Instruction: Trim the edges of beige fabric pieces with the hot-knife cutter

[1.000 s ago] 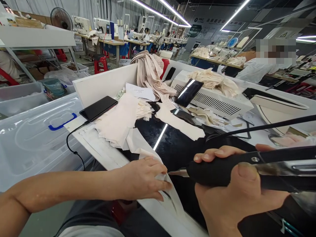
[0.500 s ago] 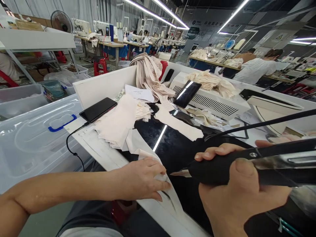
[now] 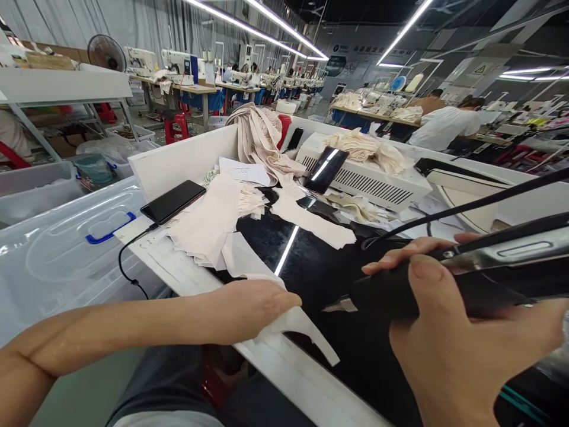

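My left hand (image 3: 262,305) is closed on a pale cream fabric piece (image 3: 306,329) at the front edge of the black glossy work surface (image 3: 306,267). Most of its fingers are hidden beneath the palm. One narrow end of the cloth sticks out to the right of the hand. My right hand (image 3: 462,320) grips a thick black corded hand tool with a pointed metal tip (image 3: 382,293). The tip hangs to the right of the cloth, apart from it. A stack of cream fabric pieces (image 3: 208,213) lies beyond my left hand.
Another cut fabric stack (image 3: 311,219) lies farther back. A phone (image 3: 173,200) with a cable rests at the left edge; a dark phone-like slab (image 3: 328,169) leans on a white vented box (image 3: 368,175). The tool's cord (image 3: 462,204) crosses the right side. Clear plastic bins (image 3: 66,249) stand left.
My left hand has gone from fingers spread on the cloth to closed on it, and the cloth's end has shifted. My right hand has drawn the tool to the right, away from the cloth.
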